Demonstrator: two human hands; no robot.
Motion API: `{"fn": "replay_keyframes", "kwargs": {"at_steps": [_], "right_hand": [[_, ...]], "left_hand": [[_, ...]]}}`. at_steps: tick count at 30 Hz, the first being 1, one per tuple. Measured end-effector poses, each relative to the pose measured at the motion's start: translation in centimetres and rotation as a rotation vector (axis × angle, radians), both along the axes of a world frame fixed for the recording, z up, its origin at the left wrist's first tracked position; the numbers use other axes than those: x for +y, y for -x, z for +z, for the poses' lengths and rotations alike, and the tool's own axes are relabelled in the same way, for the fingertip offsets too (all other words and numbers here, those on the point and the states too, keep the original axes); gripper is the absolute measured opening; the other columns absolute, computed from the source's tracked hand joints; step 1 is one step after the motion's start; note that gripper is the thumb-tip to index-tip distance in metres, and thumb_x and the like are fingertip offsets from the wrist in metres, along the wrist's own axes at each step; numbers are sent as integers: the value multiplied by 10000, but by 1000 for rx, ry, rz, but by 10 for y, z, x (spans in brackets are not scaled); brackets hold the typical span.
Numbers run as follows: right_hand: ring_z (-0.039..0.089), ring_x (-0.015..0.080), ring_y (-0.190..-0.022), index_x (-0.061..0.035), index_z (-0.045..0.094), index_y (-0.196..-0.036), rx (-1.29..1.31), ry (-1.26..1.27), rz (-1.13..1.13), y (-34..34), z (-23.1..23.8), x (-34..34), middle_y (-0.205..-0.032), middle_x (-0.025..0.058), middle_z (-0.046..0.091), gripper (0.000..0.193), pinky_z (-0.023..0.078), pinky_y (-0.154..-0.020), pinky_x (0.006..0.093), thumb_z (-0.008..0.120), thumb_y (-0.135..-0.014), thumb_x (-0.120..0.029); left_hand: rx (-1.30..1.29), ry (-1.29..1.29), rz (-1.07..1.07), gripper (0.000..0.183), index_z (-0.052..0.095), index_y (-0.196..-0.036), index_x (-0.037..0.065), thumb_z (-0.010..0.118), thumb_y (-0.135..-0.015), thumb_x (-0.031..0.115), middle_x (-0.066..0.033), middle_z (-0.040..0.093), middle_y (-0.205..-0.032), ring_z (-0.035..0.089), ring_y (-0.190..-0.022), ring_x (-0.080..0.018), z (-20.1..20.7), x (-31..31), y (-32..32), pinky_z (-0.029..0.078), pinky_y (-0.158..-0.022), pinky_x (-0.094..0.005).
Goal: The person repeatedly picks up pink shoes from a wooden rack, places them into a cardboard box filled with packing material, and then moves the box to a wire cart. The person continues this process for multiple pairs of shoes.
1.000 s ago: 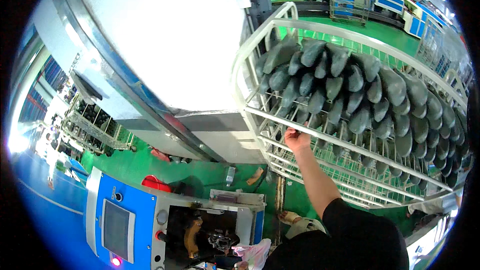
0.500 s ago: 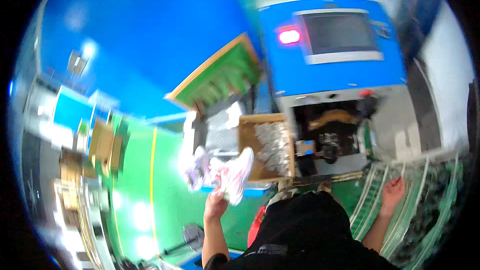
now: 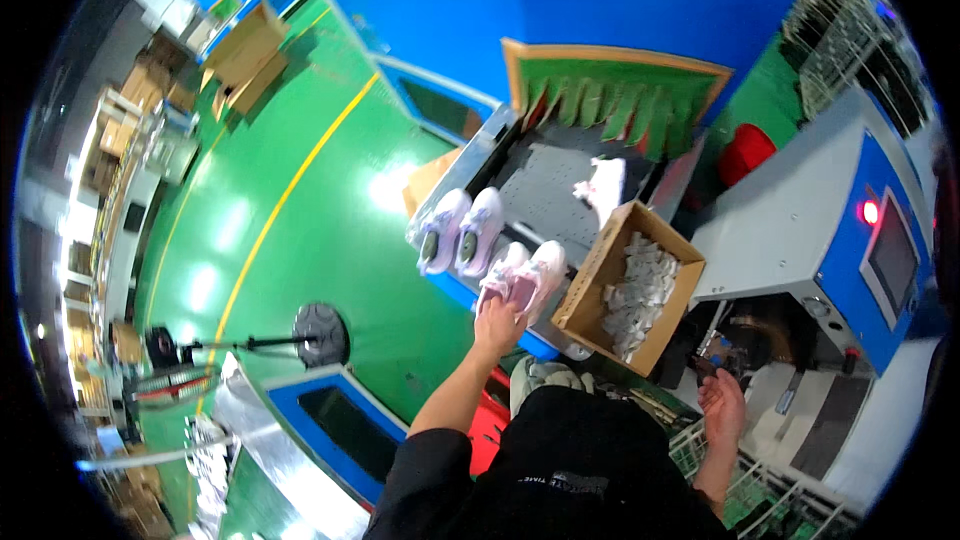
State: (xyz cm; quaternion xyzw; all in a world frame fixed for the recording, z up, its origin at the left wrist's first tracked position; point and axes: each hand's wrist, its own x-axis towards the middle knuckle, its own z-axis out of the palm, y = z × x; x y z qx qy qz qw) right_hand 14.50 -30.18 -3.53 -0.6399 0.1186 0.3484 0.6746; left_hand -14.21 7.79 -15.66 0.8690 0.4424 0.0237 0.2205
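My left hand (image 3: 498, 328) is closed on the heel ends of a pair of pale pink sneakers (image 3: 541, 278), held at the near end of a conveyor (image 3: 550, 190). Just left of them, a second pair of white-lilac sneakers (image 3: 479, 230) stands side by side on the conveyor's edge, dark patches inside their openings. Farther along the belt lies another pale shoe (image 3: 604, 186). My right hand (image 3: 722, 406) is out to the right beside the grey-blue machine's opening, its fingers loosely curled and apart. I see nothing held in it.
A cardboard box (image 3: 578, 308) of crumpled whitish pieces stands right of the sneakers. Green strip curtains (image 3: 620, 100) hang at the blue tunnel's mouth. The machine (image 3: 850, 230) has a red light. Wire racks (image 3: 690, 450) stand near my right arm; a round-based stand (image 3: 322, 335) is at left.
My view has swung right, and the blurred scene is now sharp. The left hand still holds the sneakers, now at the conveyor's end beside the second pair. My right hand's fingers have loosened.
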Motion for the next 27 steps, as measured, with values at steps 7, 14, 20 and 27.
{"fn": "replay_keyframes", "kwargs": {"at_steps": [7, 14, 20, 27], "right_hand": [[632, 175, -807, 22, 529, -1330, -43, 256, 360, 16, -8, 46, -991, 125, 656, 385, 530, -660, 303, 568, -1018, -200], [612, 102, -785, -22, 533, -1355, -305, 401, 776, -6, -17, 78, -997, 51, 663, 405, 495, -652, 242, 597, -1015, -233], [646, 194, -967, 15, 553, -1355, -522, 476, 988, 1, -7, 87, -1143, 133, 672, 449, 526, -840, 350, 590, -1018, -280], [703, 264, -933, 49, 687, -1090, -1259, 190, 913, 13, 91, 118, -1009, 155, 731, 197, 544, -842, 359, 621, -954, -77]], "left_hand": [[128, 330, 158, 377, 735, -1097, 135, 658, -832, 392, -179, 680, -1074, 649, -1043, -359, 58, -34, 151, 524, -906, -479], [448, 324, 770, 442, 743, -1065, 101, 607, -815, 439, -203, 724, -1040, 697, -964, -382, 101, -163, 426, 551, -886, -467], [811, -501, 2133, 269, 665, -937, 14, 541, -921, 252, -248, 692, -1012, 684, -868, -427, 133, -246, 608, 553, -819, -521], [-83, -120, 1084, 234, 692, -998, 10, 608, -926, 215, -208, 716, -949, 692, -909, -392, 25, -108, 317, 550, -801, -445]]}}
